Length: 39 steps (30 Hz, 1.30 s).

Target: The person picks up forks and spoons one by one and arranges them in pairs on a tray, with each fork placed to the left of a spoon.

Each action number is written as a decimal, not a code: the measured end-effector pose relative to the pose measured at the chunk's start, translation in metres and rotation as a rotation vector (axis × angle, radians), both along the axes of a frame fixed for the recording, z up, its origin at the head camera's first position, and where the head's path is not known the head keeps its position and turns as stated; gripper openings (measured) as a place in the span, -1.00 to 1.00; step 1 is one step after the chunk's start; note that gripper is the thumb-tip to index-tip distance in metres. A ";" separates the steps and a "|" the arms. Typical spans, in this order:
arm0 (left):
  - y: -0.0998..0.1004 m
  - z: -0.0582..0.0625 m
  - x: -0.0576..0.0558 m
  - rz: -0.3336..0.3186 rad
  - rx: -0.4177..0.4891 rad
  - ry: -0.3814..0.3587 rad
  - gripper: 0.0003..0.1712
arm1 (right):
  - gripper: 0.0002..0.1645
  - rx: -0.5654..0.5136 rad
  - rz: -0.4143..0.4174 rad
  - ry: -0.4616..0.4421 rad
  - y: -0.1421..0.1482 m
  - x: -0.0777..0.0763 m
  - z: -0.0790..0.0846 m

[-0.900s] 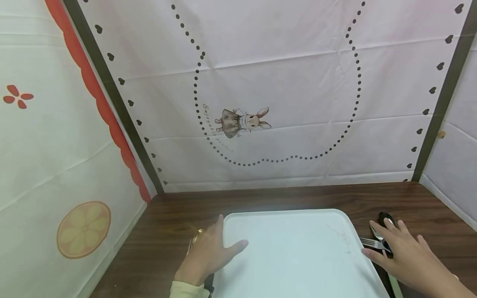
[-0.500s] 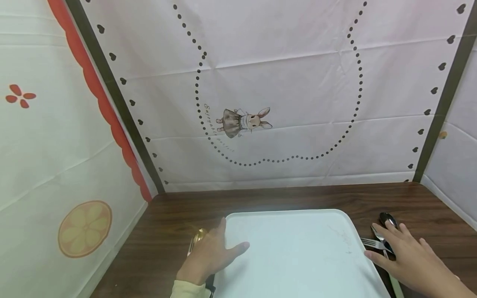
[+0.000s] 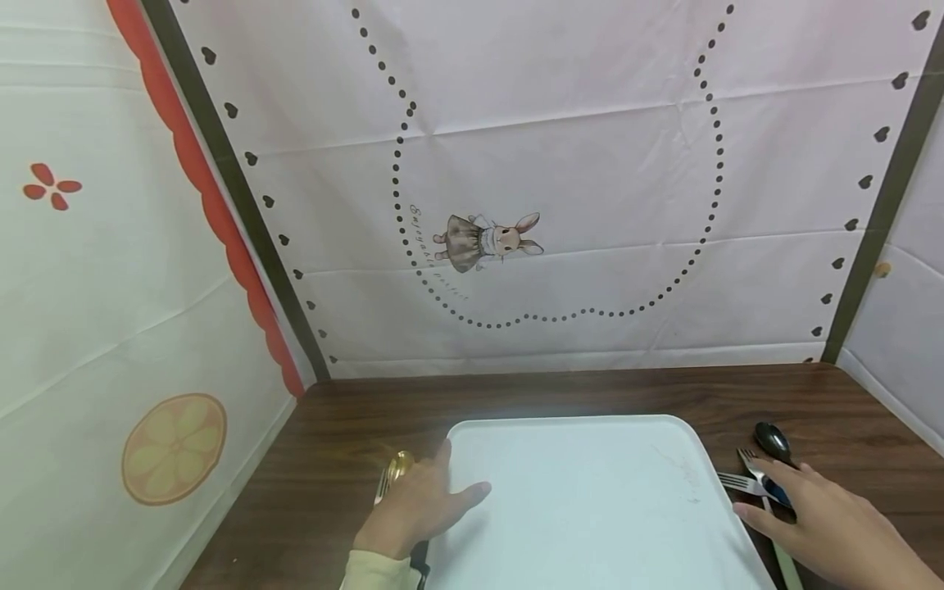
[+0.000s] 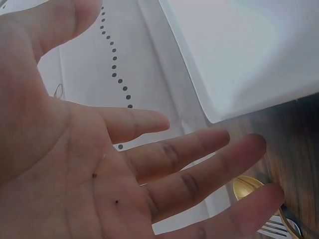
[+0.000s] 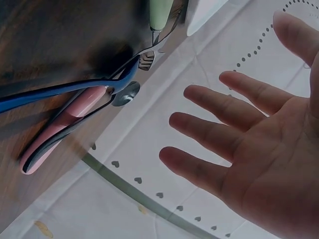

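Observation:
A white rectangular tray (image 3: 583, 500) lies on the brown table. My left hand (image 3: 416, 506) hovers by its left edge, thumb spread over the tray, fingers straight and holding nothing in the left wrist view. Just beyond those fingers lie a gold spoon (image 3: 401, 465) and a fork (image 3: 381, 487). On the tray's right side my right hand (image 3: 833, 524) is spread over a group of cutlery, its fingers extended with nothing in them. That group includes a black spoon (image 3: 772, 440), forks (image 3: 740, 483) and a green handle (image 5: 160, 15); the hand partly hides it.
In the right wrist view a blue handle (image 5: 55, 90) crosses a pink handle (image 5: 65, 127). Dark cutlery parts show below the left hand, by the tray's edge. A white printed cloth (image 3: 590, 164) hangs behind the table, with more cloth (image 3: 96, 328) on both sides.
My right hand has drawn back slightly to the right and down, uncovering more of the black spoon and fork. The left hand has hardly moved. The head view has shifted a little.

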State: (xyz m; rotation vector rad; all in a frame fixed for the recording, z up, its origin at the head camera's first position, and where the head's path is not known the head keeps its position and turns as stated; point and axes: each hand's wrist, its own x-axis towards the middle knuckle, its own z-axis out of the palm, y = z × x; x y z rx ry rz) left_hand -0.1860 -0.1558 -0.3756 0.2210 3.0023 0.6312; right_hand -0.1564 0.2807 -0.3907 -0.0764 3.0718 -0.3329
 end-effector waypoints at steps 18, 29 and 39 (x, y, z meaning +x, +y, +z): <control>-0.003 -0.005 -0.002 -0.030 0.000 -0.014 0.11 | 0.12 -0.099 -0.015 -0.091 0.005 0.001 -0.013; -0.006 -0.009 -0.003 -0.028 -0.087 0.050 -0.35 | -0.15 -0.070 -0.007 -0.088 0.008 -0.002 -0.031; -0.011 -0.020 -0.007 -0.129 -0.194 0.199 -0.71 | -0.61 -0.098 -0.035 -0.198 0.010 -0.003 -0.043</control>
